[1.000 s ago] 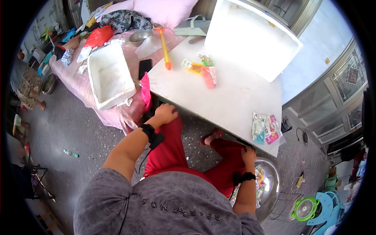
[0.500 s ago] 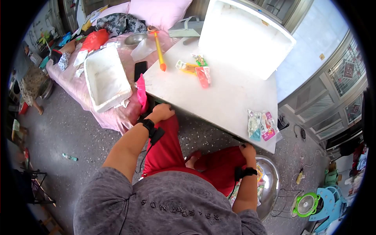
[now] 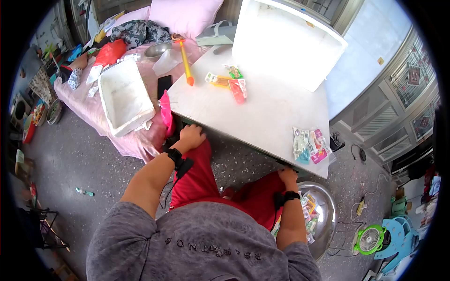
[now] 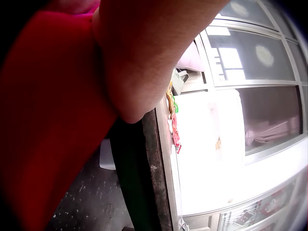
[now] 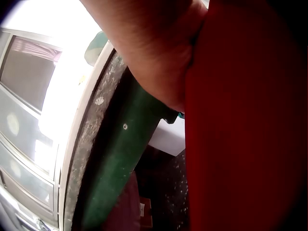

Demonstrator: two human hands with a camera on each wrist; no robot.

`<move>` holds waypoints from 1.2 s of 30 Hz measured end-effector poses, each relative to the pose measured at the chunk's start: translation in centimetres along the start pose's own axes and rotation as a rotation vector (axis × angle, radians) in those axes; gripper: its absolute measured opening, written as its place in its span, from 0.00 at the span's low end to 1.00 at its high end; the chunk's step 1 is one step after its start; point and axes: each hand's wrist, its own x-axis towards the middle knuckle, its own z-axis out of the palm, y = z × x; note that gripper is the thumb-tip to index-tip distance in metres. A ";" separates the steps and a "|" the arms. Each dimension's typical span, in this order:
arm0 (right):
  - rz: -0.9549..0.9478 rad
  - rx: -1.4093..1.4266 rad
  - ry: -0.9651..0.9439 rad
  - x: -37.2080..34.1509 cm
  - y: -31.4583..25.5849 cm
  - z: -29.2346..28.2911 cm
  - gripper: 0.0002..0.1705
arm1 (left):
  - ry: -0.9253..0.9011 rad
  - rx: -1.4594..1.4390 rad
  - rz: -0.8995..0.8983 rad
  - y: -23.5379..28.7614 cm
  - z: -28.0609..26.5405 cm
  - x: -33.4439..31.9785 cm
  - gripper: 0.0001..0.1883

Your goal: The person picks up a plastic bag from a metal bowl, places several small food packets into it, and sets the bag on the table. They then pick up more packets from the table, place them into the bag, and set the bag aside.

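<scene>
My left hand [image 3: 191, 136] rests on the left knee of the red trousers [image 3: 193, 174], just before the white table [image 3: 262, 122]. On the other knee lies my right hand [image 3: 288, 175], close to the table's front edge. Both hands are without any object. A yellow packet [image 3: 218, 80], a green packet [image 3: 233, 71] and a red packet [image 3: 237, 91] lie together on the tabletop. At its right corner are a clear-and-blue packet [image 3: 301, 145] and a pink packet [image 3: 318, 146]. Each wrist view shows part of a hand against red cloth, its fingers mostly hidden.
A large white foam box [image 3: 286, 42] stands on its side at the table's back. Another foam box [image 3: 126, 98] sits on the pink bed beside a black phone [image 3: 164, 86]. Right of my leg, a metal basin [image 3: 326, 206] holds several packets. A green fan [image 3: 370, 239] stands beyond.
The foot under the table has drawn back and is now mostly hidden, and the right knee has shifted slightly. Both hands stay on the knees. The head view has turned a little.
</scene>
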 end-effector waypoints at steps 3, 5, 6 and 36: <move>-0.009 -0.027 0.058 -0.7 -0.6 0.0 0.25 | -0.008 0.125 0.228 1.9 -0.5 -2.1 0.22; -0.021 -0.028 0.116 -1.0 -0.7 0.1 0.24 | -0.364 -0.235 0.484 4.0 -1.2 -2.3 0.22; -0.032 -0.018 0.139 -1.1 -0.7 0.1 0.24 | -0.613 -0.565 0.525 6.5 -4.3 -3.8 0.23; -0.008 0.065 0.300 -1.1 0.8 1.5 0.17 | -1.042 -1.569 2.344 23.4 -22.5 -17.0 0.14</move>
